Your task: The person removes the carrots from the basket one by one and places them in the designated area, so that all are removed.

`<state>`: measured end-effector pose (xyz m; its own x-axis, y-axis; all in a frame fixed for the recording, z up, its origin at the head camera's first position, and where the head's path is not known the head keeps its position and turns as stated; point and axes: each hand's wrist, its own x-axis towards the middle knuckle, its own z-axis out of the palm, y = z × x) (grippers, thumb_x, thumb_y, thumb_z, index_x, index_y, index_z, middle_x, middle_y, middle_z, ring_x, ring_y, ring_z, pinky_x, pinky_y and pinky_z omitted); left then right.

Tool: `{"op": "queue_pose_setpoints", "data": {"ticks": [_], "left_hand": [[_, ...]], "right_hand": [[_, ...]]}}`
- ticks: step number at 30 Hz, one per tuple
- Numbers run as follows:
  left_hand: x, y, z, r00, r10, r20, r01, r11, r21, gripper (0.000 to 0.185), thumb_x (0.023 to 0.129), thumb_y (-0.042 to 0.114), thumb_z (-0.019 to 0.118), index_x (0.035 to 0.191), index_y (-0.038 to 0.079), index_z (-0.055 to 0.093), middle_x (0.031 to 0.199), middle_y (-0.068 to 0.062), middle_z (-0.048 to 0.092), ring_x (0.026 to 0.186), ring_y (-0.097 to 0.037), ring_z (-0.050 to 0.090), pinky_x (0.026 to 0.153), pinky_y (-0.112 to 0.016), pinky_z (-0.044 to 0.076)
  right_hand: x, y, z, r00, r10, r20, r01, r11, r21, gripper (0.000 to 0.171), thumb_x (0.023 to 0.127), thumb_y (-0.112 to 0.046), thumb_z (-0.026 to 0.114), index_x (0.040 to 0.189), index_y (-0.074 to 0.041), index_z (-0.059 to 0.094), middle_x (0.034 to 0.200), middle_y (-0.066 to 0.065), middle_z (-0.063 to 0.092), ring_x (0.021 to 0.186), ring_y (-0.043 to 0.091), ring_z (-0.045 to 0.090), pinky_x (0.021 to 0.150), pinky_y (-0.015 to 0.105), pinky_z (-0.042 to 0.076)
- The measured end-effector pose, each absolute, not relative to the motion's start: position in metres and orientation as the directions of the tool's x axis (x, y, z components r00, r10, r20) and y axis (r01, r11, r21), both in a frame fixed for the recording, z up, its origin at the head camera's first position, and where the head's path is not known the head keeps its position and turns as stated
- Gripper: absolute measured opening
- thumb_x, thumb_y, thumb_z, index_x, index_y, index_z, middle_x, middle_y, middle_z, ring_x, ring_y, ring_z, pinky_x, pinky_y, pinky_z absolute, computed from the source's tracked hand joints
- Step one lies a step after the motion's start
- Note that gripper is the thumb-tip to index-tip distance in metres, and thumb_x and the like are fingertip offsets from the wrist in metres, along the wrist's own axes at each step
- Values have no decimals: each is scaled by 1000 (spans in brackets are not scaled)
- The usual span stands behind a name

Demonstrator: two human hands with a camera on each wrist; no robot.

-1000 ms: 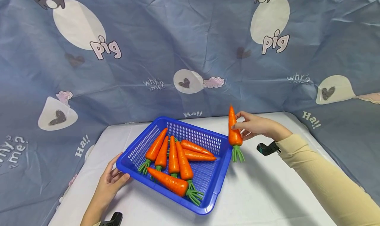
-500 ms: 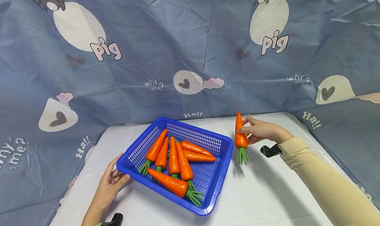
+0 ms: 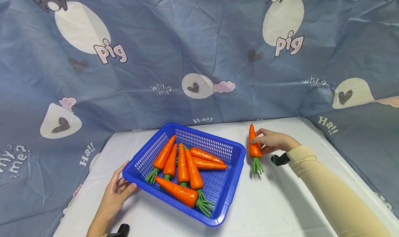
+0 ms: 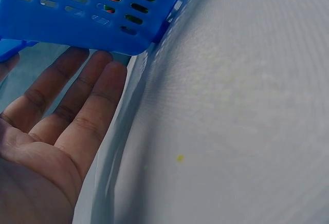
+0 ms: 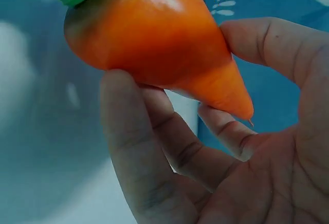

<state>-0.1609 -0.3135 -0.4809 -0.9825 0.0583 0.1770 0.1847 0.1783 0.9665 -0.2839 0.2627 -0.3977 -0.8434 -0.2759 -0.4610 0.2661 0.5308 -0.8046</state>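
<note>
My right hand (image 3: 274, 140) holds an orange carrot (image 3: 254, 149) with green stalks, between its thumb and fingers, right of the basket. The carrot's pointed tip faces away from me, its stalks towards me and low over the table. In the right wrist view, the thumb is on one side of the carrot (image 5: 159, 34) and the fingers on the other. At the near left corner of a blue plastic basket (image 3: 231, 195), my left hand (image 3: 113, 192) touches the outside. Its fingers (image 4: 97, 98) lie nearly straight, tips at the basket's lower edge in the left wrist view.
Several carrots (image 3: 180, 193) lie inside the basket, mostly on its left side. The table (image 3: 265, 202) has a white cover. A blue printed cloth (image 3: 199, 50) hangs behind and at both sides. A black wrist camera (image 3: 279, 160) sits at the right wrist.
My right hand has carried the carrot away from the basket's right rim, to the right and down towards the table. The left hand and basket have stayed in place.
</note>
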Motion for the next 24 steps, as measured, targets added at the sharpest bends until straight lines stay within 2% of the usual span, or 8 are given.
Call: {"op": "queue_pose_setpoints", "data": {"ticks": [5, 12, 24], "left_hand": [[-159, -313, -480, -979, 65, 194, 203, 160, 966, 78, 103, -6, 66, 169, 14, 30, 128, 19, 74, 107, -3, 75, 85, -25, 67], [-160, -314, -482, -982, 48, 184, 190, 171, 967, 78, 103, -5, 66, 169, 15, 31, 126, 20, 74, 107, -2, 75, 85, -25, 67], [-162, -313, -483, -985, 32, 172, 175, 190, 966, 78, 103, -3, 67, 169, 16, 32, 127, 21, 73, 106, -4, 75, 85, -26, 67]], "right_hand": [[-286, 263, -406, -836, -257, -485, 285, 552, -783, 49, 105, -28, 61, 138, -4, 36, 97, 7, 53, 76, 13, 62, 71, 23, 64], [-284, 263, -410, -823, -245, -513, 291, 594, -750, 49, 104, -29, 61, 138, -4, 37, 97, 8, 58, 76, 12, 63, 70, 22, 63], [-285, 267, -413, -815, -227, -533, 313, 602, -735, 47, 105, -28, 61, 137, 2, 43, 98, 9, 60, 79, 14, 65, 78, 29, 66]]}}
